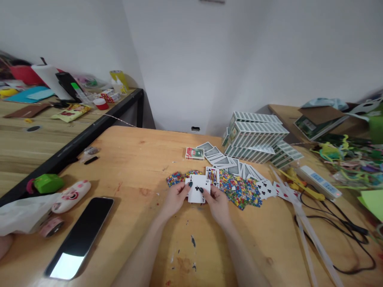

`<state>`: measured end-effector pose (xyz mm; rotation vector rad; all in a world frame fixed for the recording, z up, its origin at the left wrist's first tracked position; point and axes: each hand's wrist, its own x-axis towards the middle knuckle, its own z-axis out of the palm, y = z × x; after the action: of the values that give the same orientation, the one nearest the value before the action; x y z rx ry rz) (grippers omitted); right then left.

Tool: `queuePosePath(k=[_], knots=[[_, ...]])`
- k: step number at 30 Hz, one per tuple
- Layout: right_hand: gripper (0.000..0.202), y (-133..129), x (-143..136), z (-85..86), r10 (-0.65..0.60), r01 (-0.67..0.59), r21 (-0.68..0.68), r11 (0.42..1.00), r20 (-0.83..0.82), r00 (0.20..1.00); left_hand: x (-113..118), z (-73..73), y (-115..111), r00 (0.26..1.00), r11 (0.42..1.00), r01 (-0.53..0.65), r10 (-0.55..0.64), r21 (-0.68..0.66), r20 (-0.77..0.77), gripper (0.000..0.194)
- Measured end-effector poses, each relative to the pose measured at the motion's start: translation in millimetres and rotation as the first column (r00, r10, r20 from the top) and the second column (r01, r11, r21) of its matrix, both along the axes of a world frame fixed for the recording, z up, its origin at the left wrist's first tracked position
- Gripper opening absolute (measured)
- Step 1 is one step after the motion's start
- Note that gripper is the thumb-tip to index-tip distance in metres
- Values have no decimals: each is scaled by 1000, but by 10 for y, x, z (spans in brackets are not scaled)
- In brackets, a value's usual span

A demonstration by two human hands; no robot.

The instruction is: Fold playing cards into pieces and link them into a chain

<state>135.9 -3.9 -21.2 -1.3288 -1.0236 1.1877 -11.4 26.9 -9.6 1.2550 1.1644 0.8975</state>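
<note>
My left hand (177, 196) pinches the left side of a few playing cards (196, 195), with an ace of clubs in front. On their right side my right hand (218, 201) grips them between thumb and fingers. A nine shows behind the ace at the right. Just behind the held cards, a jack card (212, 175) lies face up on a colourful patterned sheet (239, 189). Face-down cards (223, 160) are fanned out beyond it, and face-up club cards (266, 189) lie to the right. A boxed deck (194, 153) rests near the fan.
Wrapped card boxes (257, 137) are stacked at the back right. A power strip (319, 181), black cables (338, 229) and clear plastic strips (302, 223) lie at right. At left are a phone (82, 237), a green object (48, 183) and a decorated white item (72, 196).
</note>
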Motion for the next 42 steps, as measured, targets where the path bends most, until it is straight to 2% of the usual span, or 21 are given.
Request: queuePosePath(k=[6, 17, 20, 22, 23, 24, 27, 35, 39, 42], knots=[[31, 3, 8, -16, -4, 4, -2, 1000, 27, 1000, -6, -59, 9, 1000, 1000, 11, -11, 11, -1, 34], [32, 4, 0, -2, 0, 0, 7, 1000, -27, 1000, -2, -59, 11, 1000, 1000, -2, 2, -3, 21, 30], [30, 3, -5, 24, -29, 30, 25, 999, -46, 999, -13, -54, 10, 984, 995, -57, 68, -77, 162, 27], [29, 4, -2, 33, -36, 38, 28, 999, -65, 997, -44, -25, 5, 934, 977, -61, 127, -202, 334, 26], [29, 6, 3, 33, -34, 36, 25, 999, -79, 996, -66, -3, 1, 889, 961, -47, 165, -273, 426, 26], [30, 8, 10, 29, -29, 31, 21, 999, -94, 995, -91, 20, -4, 855, 943, 29, 149, -332, 497, 25], [30, 13, 33, 7, -19, 21, 8, 1000, -136, 991, -158, 72, -17, 801, 905, 114, 160, -409, 577, 18], [28, 17, 61, -38, -4, 2, -14, 1000, -135, 991, -211, -17, 5, 796, 903, 222, 49, -367, 603, 24], [28, 18, 61, -39, 28, -30, -20, 999, -107, 994, -203, -13, 21, 820, 914, 195, 46, -354, 571, 23], [28, 17, 47, -22, 58, -60, -17, 998, -79, 995, -156, 7, 21, 867, 937, 115, 67, -330, 493, 30]])
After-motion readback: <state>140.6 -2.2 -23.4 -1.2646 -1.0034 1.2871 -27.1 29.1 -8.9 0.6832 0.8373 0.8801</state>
